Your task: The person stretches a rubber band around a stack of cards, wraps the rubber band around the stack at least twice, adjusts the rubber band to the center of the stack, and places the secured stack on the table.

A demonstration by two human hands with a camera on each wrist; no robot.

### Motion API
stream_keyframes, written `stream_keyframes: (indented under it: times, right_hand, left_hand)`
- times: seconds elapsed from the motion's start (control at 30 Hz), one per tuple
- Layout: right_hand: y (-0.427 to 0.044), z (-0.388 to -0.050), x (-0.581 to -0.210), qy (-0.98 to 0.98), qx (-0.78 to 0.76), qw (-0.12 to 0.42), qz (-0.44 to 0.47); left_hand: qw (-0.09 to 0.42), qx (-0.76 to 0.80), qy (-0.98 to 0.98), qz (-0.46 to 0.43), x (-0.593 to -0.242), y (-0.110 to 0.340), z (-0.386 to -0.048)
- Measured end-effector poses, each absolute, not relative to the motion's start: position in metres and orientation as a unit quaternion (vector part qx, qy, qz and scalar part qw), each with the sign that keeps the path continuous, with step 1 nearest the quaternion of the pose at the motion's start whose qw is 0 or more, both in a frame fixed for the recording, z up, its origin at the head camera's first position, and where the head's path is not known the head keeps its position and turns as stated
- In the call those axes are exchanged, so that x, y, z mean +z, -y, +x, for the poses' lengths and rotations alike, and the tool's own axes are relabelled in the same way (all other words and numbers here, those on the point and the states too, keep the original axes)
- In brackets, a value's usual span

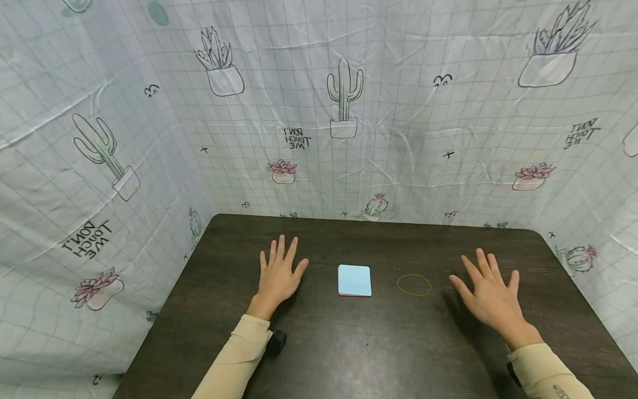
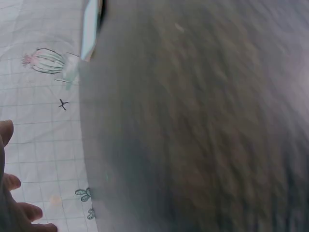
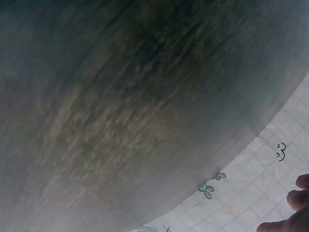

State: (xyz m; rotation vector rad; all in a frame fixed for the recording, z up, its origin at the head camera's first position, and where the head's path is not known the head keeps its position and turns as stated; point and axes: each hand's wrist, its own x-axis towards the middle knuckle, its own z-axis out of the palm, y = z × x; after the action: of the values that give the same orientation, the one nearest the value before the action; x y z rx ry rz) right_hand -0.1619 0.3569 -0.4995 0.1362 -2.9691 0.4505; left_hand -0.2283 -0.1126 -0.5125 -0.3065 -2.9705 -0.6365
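Observation:
On the dark table lies a small square stack of light blue cards or paper (image 1: 354,280), rounded at the corners, with a thin reddish edge showing below. To its right a thin yellow rubber band (image 1: 414,285) forms a flat oval. My left hand (image 1: 278,277), fingers spread, is left of the stack and holds nothing. Beyond the band on the right, my right hand (image 1: 490,293) is also spread and holds nothing, its shadow falling beside it. In the left wrist view the blue stack (image 2: 90,29) shows at the top edge; the right wrist view has only fingertips (image 3: 275,226) at a corner.
A dark wooden table (image 1: 369,354) with rounded far corners fills the lower view. White grid-patterned cloth (image 1: 408,111) printed with cacti hangs behind it and along both sides. A black device (image 1: 276,342) is worn at the left wrist.

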Motion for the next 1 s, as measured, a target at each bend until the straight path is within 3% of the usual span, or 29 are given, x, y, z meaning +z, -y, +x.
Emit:
stream_keyframes:
  times: [0.57, 1.0]
  right_hand:
    - [-0.348, -0.167, -0.493, 0.972, 0.219, 0.083, 0.023]
    - [-0.337, -0.169, -0.489, 0.962, 0.263, 0.069, -0.013]
  left_hand:
    - [-0.008, -0.489, 0.869, -0.07, -0.497, 0.092, -0.228]
    - [-0.079, -0.59, 0.802, -0.048, -0.499, 0.065, -0.228]
